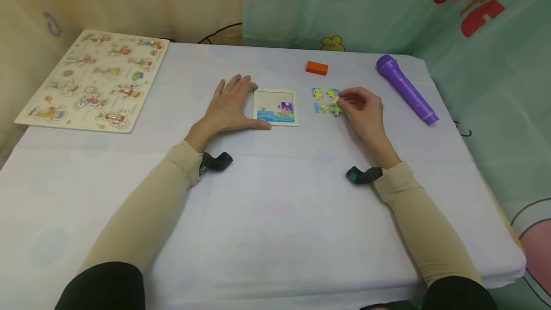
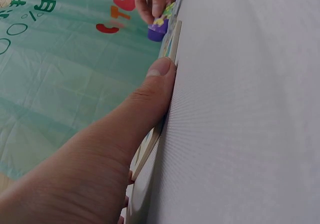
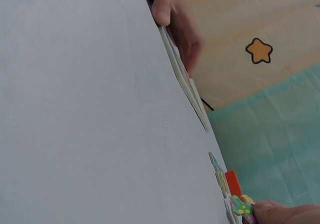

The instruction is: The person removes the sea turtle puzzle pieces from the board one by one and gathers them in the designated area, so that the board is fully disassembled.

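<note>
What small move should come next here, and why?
I'd probably carry the pinched puzzle piece over to the frame. The right hand already holds it, the left hand touches the frame's edge, and fitted pieces fill the near side while much of the far side looks bare.

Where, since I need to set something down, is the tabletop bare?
The widest bare patch of white tablecloth lies between the two sleeves. A smaller one lies between the inset puzzle board and the left hand. It is crowded from that hand across the jigsaw tray and loose jigsaw pieces to the right hand.
</note>
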{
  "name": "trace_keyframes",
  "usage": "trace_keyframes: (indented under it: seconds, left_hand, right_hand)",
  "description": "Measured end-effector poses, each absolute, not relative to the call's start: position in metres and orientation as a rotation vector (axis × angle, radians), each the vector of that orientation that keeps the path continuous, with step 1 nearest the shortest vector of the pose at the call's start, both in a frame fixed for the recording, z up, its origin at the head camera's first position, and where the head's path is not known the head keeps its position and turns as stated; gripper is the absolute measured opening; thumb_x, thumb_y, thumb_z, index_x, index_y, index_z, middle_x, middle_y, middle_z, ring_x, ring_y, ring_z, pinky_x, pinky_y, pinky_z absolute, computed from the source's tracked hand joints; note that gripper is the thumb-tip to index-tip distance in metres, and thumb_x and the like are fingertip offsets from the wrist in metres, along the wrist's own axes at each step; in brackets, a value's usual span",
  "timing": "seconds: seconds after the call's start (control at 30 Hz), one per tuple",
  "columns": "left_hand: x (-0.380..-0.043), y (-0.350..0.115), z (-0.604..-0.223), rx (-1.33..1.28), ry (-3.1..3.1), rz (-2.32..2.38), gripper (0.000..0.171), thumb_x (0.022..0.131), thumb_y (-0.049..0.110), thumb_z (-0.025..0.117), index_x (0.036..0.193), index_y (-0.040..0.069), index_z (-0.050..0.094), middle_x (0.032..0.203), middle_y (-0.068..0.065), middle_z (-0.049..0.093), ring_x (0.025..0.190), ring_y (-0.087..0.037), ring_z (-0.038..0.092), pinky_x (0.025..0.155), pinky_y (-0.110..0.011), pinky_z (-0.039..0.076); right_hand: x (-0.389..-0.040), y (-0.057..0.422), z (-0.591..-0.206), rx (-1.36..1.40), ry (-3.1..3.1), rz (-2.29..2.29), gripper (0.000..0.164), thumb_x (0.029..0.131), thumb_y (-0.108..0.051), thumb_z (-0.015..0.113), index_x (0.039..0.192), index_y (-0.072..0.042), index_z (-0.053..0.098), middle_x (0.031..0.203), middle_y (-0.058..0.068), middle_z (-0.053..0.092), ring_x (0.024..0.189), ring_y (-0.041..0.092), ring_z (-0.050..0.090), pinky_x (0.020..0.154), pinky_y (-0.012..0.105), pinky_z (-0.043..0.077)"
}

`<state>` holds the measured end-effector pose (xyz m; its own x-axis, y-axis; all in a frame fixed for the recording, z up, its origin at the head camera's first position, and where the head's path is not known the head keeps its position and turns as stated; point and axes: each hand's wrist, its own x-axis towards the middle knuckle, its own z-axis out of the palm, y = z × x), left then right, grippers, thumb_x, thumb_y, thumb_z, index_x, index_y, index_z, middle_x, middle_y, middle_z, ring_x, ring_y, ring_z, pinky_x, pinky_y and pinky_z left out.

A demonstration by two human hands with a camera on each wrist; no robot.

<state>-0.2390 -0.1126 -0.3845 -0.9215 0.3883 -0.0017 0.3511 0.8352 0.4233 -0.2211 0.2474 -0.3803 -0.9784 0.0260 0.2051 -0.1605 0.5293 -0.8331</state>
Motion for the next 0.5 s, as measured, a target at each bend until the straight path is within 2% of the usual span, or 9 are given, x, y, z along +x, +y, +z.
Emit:
trace_keyframes:
  seconds: [0.23,0.33,0.5]
  left_hand:
    - [-0.237,-0.112,-0.381,0.581,2.925,0.650,0.115,0.072,0.076,0.082,0.159,0.015,0.038,0.176,-0.011,0.019,0.165,-0.030,0.004,0.132,-0.056,-0.005]
    - [-0.237,-0.112,-0.381,0.583,2.924,0.649,0.115,0.072,0.076,0.082,0.159,0.015,0.038,0.176,-0.011,0.019,0.165,-0.030,0.004,0.132,-0.056,-0.006]
    - [-0.237,-0.112,-0.383,0.584,2.918,0.654,0.115,0.072,0.076,0.081,0.159,0.015,0.038,0.176,-0.011,0.018,0.165,-0.031,0.004,0.132,-0.056,-0.006]
  right_hand:
    - [-0.224,0.251,-0.387,0.129,-2.597,1.265,0.026,0.102,-0.018,0.071,0.124,-0.005,0.072,0.120,0.011,0.074,0.101,0.010,0.066,0.089,0.015,0.052]
    - [-0.223,0.252,-0.392,0.128,-2.590,1.168,0.027,0.100,-0.020,0.072,0.124,-0.006,0.072,0.120,0.010,0.073,0.104,0.015,0.065,0.093,0.023,0.052]
    - [-0.220,0.251,-0.396,0.158,-2.617,1.074,0.035,0.090,-0.018,0.073,0.124,-0.007,0.071,0.116,0.010,0.070,0.107,0.023,0.060,0.097,0.036,0.047]
